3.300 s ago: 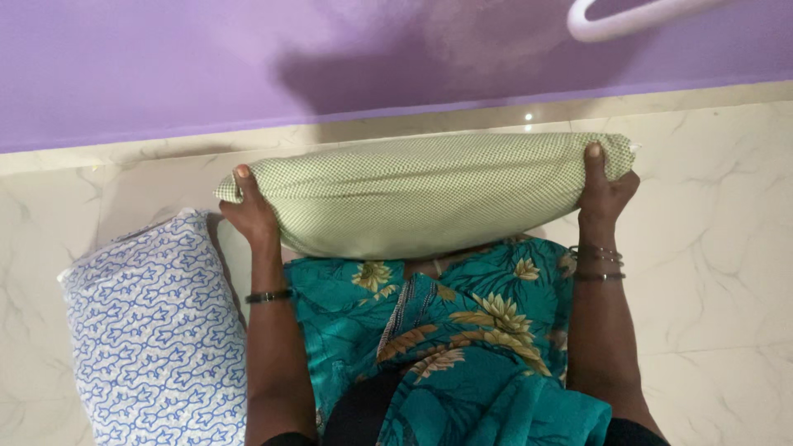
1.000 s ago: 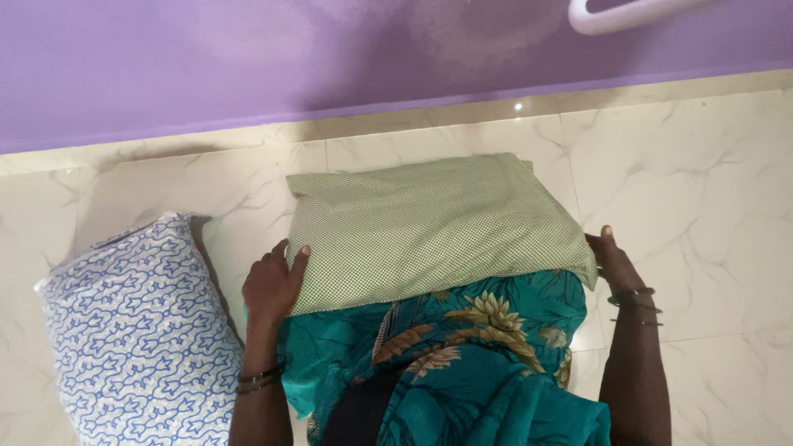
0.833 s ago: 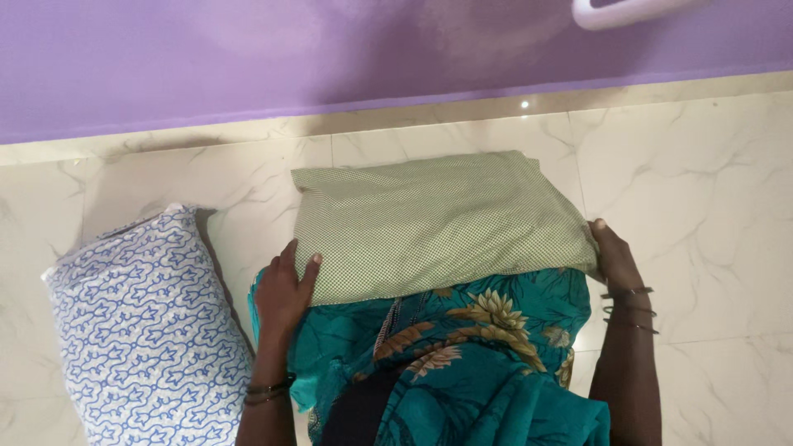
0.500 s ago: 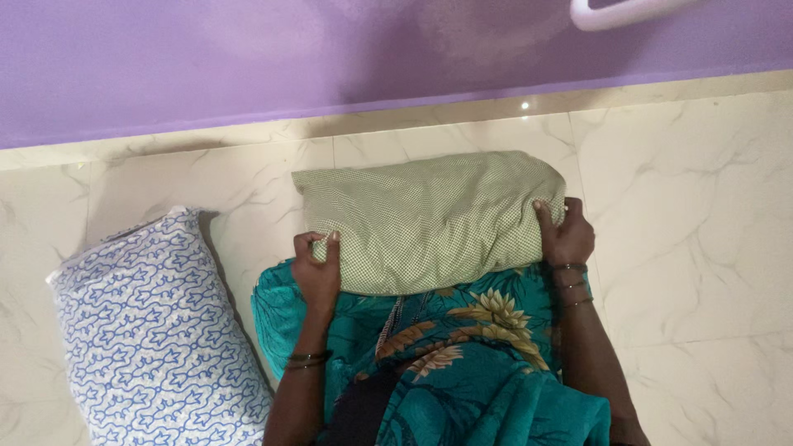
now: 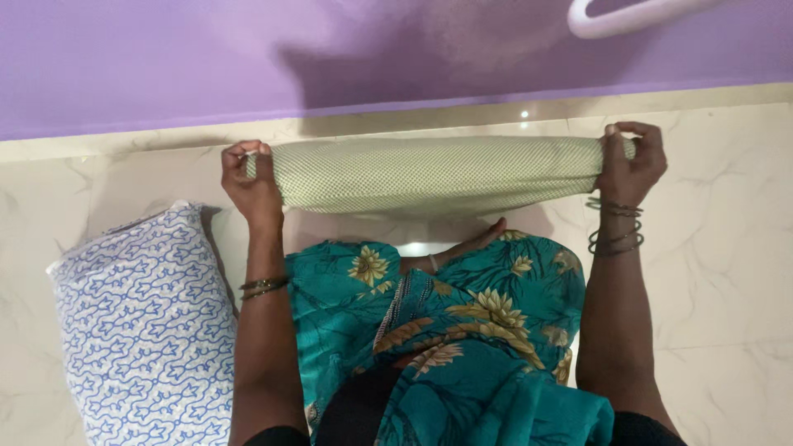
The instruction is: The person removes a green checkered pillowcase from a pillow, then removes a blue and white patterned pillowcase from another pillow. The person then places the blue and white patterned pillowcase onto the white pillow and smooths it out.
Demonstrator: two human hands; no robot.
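Note:
A green checked pillow [image 5: 438,172] hangs lifted off the floor, stretched sideways in front of me. My left hand [image 5: 250,183] is clenched on its left end, and my right hand [image 5: 632,163] is clenched on its right end. Both wrists carry bangles. Below the pillow I see my teal flowered garment [image 5: 446,330] and a foot [image 5: 471,246] on the floor.
A blue and white patterned pillow [image 5: 140,326] lies on the marble floor [image 5: 727,281] to my left, close to my left arm. A purple wall [image 5: 165,58] runs along the far side, with a white plastic hanger [image 5: 615,18] at the top right.
The green pillow lay flat on the floor a second ago. My hands gripped its two ends and raised it up, so it now hangs stretched between them.

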